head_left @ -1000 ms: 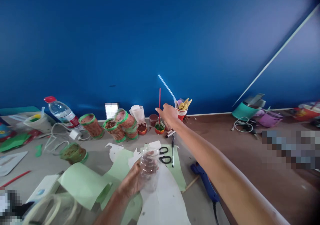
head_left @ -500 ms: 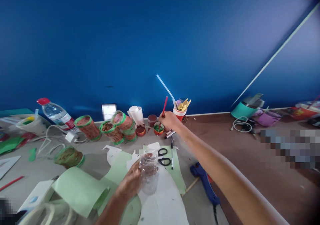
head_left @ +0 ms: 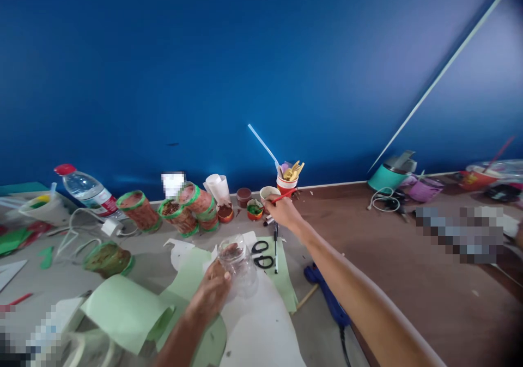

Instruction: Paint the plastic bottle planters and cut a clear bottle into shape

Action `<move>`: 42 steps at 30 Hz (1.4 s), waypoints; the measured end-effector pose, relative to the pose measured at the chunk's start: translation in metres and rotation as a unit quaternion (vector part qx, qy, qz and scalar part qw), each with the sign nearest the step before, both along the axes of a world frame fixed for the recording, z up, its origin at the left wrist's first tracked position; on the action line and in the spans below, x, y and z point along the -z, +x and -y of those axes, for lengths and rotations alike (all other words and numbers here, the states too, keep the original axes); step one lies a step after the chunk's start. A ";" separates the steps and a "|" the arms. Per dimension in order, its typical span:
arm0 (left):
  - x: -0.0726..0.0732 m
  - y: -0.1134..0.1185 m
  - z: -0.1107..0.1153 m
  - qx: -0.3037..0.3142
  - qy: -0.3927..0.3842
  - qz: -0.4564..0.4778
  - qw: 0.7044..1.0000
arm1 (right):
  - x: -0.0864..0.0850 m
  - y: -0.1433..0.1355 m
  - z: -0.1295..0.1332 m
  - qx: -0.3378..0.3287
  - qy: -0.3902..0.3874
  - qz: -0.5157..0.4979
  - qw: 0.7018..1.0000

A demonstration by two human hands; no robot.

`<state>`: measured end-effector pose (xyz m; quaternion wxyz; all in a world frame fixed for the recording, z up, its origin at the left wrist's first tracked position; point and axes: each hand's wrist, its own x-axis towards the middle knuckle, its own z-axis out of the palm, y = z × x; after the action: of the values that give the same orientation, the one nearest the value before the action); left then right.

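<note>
My left hand is wrapped round a clear plastic jar, tilted above the white and green paper. In my right hand is a thin red paintbrush, slanted nearly flat, its tip hidden at the pale cup. A small pot of green paint stands just left of that hand, with a pot of brown paint further left. Black-handled scissors and a pen lie on green paper between my arms.
Brown-painted cups with green rims stand along the blue wall, near a water bottle. A blue glue gun lies beneath my right forearm. Behind my right hand, a cup holds yellow plastic forks. A turquoise container is further right.
My right hand has tipped the paintbrush from upright over the green paint to nearly flat by the pale cup, which now shows. The jar in my left hand has tilted slightly.
</note>
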<state>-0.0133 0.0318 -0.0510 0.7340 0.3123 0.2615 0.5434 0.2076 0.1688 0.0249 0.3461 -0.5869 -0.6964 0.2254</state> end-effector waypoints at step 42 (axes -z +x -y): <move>-0.004 0.006 0.002 0.000 0.019 0.013 1.000 | 0.024 -0.005 0.126 -0.136 -0.128 -0.610 0.770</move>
<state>-0.0072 0.0297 -0.0467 0.7312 0.3188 0.2416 0.5525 0.2026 0.0430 0.0008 0.5858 -0.2638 -0.3759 0.6677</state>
